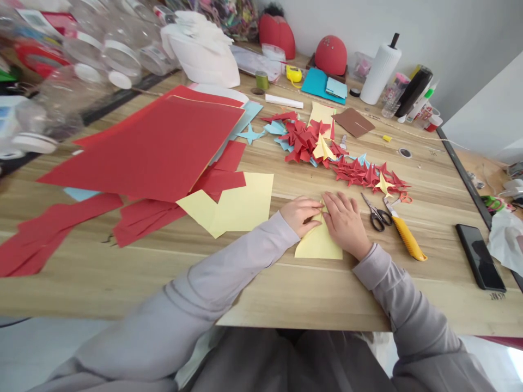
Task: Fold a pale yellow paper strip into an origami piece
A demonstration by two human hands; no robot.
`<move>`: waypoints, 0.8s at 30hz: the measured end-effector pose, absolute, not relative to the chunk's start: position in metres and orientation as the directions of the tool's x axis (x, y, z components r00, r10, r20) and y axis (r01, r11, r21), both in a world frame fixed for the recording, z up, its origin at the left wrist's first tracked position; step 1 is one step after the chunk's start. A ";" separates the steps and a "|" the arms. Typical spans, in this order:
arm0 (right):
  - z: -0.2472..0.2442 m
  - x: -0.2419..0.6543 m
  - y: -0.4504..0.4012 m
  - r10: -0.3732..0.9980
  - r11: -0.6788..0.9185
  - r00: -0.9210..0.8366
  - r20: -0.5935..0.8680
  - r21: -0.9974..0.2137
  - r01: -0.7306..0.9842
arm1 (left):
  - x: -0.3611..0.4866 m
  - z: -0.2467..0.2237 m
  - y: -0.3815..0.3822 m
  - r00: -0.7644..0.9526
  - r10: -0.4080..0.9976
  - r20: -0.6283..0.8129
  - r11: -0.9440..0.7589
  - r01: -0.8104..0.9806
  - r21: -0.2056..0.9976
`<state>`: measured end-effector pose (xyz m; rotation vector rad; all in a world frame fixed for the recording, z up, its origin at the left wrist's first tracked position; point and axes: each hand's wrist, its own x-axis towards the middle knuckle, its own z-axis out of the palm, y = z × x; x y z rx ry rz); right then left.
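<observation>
My left hand (pixel 300 215) and my right hand (pixel 345 223) meet on a folded piece of yellow paper (pixel 318 243), which lies on the wooden table (pixel 286 288). The fingers of both hands press along its upper part and hide its tip. Just left of my left hand lies a loose pale yellow sheet (pixel 235 204). Right of my right hand are black-handled scissors (pixel 376 214) and a yellow utility knife (pixel 408 238). Folded red, blue and yellow paper shapes (pixel 306 142) are heaped ahead of my hands.
A large stack of red paper (pixel 143 147) and red strips (pixel 41 234) cover the table's left side. A black phone (pixel 480 257) lies at the right. Plastic bottles (pixel 102 54), a white paper roll (pixel 381 73) and a red dome (pixel 330 54) stand along the back.
</observation>
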<state>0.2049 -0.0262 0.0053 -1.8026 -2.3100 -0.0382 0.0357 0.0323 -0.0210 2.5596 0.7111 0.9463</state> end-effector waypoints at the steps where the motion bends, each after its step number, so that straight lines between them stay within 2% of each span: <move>1: 0.006 0.205 -0.026 0.956 0.254 -0.233 0.179 -0.107 0.961 | 0.036 -0.021 0.032 0.663 0.548 0.510 -0.829 0.346 0.440; 7: 0.008 0.205 -0.027 0.955 0.270 -0.253 0.157 -0.097 0.958 | 0.036 -0.025 0.035 0.680 0.485 0.550 -0.870 0.313 0.381; 13: 0.007 0.205 -0.026 0.955 0.265 -0.249 0.158 -0.087 0.960 | 0.036 -0.024 0.031 0.682 0.492 0.542 -0.871 0.384 0.307; 24: 0.006 0.206 -0.025 0.957 0.260 -0.242 0.160 -0.101 0.960 | 0.037 -0.029 0.033 0.691 0.492 0.530 -0.870 0.368 0.328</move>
